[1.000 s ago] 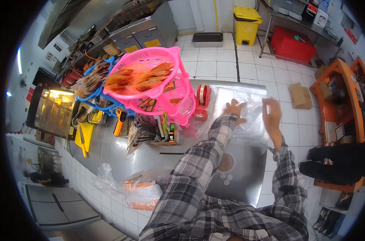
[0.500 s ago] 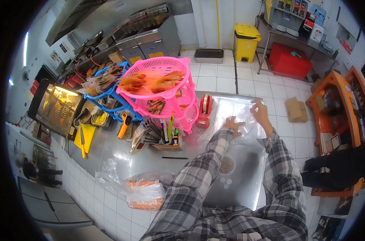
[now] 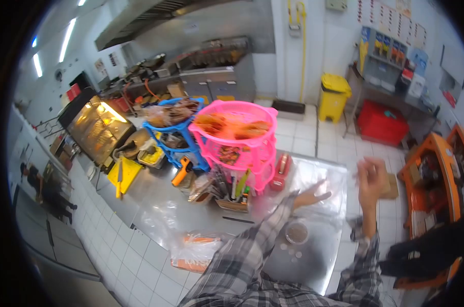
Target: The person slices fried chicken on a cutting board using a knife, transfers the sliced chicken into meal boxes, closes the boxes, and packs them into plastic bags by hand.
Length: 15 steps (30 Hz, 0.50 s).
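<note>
My left hand hovers low over the steel table, its fingers stretched out and apart, holding nothing I can see. Under and beyond it lies clear plastic film. Higher up and past the table's right edge is my right hand, fingers bent and smeared by motion; whether something thin is between them is not visible. A red tape dispenser stands left of the plastic. Nearer my body sit a small round tub with brownish contents and several pale coin-like discs.
A pink tiered basket with orange packets stands beside a blue rack. A box of tools, a yellow board with a knife, and a plastic-wrapped bag are leftward. Another person is close right; one more is far left.
My right hand has lifted up and to the right, away from the plastic. My left hand's fingers have straightened. The view has tilted up, so the surroundings sit lower in it.
</note>
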{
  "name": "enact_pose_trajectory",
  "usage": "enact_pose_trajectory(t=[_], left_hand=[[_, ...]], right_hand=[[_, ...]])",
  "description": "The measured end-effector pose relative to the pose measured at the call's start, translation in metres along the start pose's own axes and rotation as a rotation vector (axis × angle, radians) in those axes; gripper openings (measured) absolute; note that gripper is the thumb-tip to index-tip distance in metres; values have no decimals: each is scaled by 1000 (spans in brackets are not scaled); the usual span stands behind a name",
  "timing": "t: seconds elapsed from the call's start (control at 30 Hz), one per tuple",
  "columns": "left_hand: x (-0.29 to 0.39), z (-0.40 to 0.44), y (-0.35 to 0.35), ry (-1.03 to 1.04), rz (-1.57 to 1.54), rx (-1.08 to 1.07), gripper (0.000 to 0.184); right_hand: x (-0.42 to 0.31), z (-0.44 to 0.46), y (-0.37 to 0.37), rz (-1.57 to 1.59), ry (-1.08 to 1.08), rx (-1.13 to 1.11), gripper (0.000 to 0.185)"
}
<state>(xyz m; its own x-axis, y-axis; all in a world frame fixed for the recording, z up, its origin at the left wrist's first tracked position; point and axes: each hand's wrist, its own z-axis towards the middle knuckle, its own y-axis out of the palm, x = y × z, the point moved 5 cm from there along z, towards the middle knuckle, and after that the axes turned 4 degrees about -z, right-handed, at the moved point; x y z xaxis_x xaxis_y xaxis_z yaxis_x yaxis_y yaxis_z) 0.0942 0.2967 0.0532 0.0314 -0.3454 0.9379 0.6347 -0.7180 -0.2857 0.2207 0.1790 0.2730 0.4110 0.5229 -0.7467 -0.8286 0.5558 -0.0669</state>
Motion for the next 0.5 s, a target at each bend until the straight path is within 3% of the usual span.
enact_pose_trajectory(t=[0.03, 0.1, 0.3, 0.4, 0.5], left_hand=[[29, -17, -2, 33, -99, 25, 92], [132, -93, 0, 73, -1139, -167, 108], [233, -285, -2, 195, -1487, -125, 130], [262, -379, 6, 255, -1381, 86, 141], [279, -466, 28, 237, -1095, 443, 146]], right_hand=[[-21, -19, 2, 58, 40, -1, 22], [-48, -56, 7, 194, 66, -31, 27], [-142, -138, 54, 329, 120, -103, 33], [-182, -169, 84, 405, 109, -174, 35], [-217, -202, 115, 476, 139, -318, 39]])
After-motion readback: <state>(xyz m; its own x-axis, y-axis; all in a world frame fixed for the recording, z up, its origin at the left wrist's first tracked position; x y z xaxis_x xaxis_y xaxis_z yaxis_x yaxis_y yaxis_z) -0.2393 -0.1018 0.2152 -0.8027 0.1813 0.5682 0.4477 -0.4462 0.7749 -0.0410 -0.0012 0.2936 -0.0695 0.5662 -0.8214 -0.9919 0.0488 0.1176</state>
